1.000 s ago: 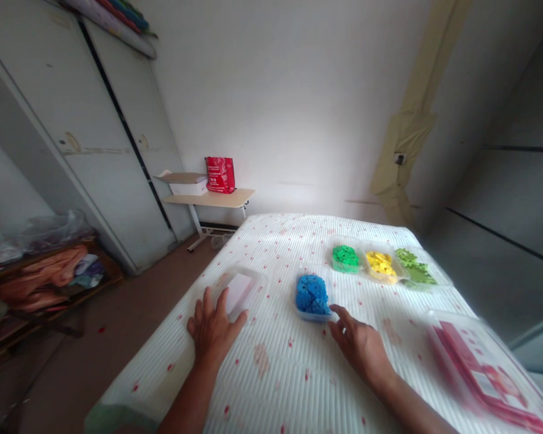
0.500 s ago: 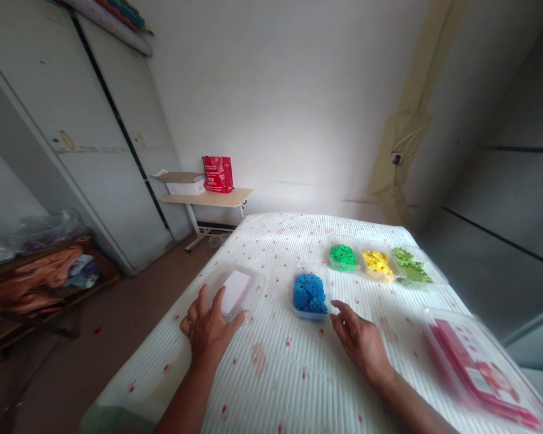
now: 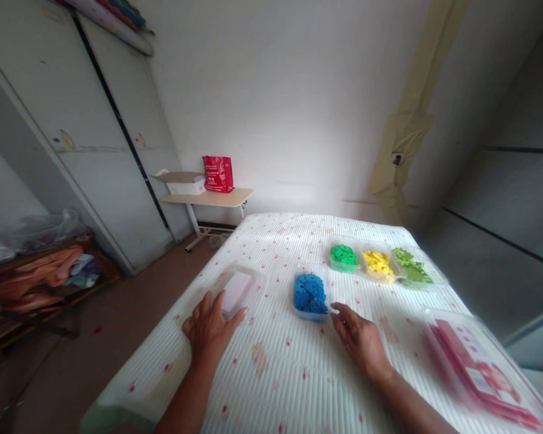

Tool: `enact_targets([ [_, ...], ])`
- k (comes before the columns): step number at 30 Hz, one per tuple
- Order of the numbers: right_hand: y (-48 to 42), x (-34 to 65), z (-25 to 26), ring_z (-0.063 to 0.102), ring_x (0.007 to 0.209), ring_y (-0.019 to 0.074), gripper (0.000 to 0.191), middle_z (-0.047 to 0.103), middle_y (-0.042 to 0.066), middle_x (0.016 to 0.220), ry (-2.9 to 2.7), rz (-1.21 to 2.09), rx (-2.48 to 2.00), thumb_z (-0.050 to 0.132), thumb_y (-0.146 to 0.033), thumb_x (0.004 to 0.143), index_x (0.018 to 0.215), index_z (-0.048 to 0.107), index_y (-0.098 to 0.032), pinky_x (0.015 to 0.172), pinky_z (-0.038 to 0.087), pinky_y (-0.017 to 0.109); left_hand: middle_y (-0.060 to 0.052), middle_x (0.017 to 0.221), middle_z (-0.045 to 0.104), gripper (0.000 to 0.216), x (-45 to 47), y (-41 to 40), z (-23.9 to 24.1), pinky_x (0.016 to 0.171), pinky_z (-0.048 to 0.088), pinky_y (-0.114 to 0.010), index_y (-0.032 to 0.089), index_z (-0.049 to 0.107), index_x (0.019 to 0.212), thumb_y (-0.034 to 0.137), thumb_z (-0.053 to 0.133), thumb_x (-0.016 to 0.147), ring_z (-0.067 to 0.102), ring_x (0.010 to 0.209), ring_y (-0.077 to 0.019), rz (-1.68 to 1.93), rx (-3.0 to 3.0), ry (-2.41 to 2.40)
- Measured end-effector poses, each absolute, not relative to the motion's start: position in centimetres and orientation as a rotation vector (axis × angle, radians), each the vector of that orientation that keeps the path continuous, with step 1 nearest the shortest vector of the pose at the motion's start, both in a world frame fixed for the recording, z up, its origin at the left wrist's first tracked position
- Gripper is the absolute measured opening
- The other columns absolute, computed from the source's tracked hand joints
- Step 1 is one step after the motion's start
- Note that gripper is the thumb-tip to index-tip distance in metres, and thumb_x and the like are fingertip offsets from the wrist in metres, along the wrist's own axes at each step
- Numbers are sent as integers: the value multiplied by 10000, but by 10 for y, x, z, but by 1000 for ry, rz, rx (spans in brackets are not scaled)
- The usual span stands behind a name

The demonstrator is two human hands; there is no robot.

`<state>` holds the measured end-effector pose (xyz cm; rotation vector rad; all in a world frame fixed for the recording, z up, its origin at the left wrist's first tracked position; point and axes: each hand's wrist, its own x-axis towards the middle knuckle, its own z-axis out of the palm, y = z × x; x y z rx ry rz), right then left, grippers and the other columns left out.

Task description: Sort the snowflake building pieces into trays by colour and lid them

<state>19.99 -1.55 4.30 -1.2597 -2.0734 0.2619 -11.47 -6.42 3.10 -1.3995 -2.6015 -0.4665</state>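
Observation:
My left hand [image 3: 212, 325] is open, with its fingers spread at the near edge of a clear plastic container [image 3: 252, 293]. A flat white piece [image 3: 236, 292] shows in that container. Whether the fingertips touch the container, I cannot tell. My right hand [image 3: 356, 337] holds nothing visible; its fingers are loosely bent and apart, just right of a clear tub [image 3: 311, 315]. Inside the tub lies a heap of small blue plastic pieces [image 3: 310, 292]. The right fingertips are very close to the tub's side.
Further back on the right stand tubs of green pieces [image 3: 342, 256], yellow pieces [image 3: 377, 263] and light green pieces [image 3: 411, 266]. A clear box with pink contents [image 3: 479, 367] lies at the near right. A spotted, ribbed cover [image 3: 294, 235] spreads beneath them. A small table [image 3: 226, 198] holds a red bag [image 3: 218, 173].
My left fingers have dipped slightly by the clear container. My right hand and the tubs look almost unchanged.

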Motion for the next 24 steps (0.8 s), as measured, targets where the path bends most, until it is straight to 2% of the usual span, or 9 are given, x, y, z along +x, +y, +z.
enact_targets([
  [9,-15,200,41,679,681,159,314,718,46,785,-2069,302,-1265,369,-370,885,1022,592,-195,600,504,228,-163,1306,421,579,-116,-63,29,922,335,-455,182,452,1271,516,430,798,478,1102,-318,-510,-1379,-2571],
  [17,-14,201,40,681,693,165,327,719,56,797,-2063,307,-1265,362,-377,886,1031,590,-193,611,507,237,-144,1333,400,516,-118,-66,32,980,348,-404,177,491,1208,489,458,798,431,1195,-286,-747,-1287,-2509],
  [24,-13,201,39,681,685,158,324,723,54,806,-2060,286,-1259,369,-365,884,1034,596,-190,591,506,224,-152,1376,362,521,-117,-68,34,1008,306,-449,184,464,1233,469,468,797,363,1256,-301,-874,-1248,-2452],
])
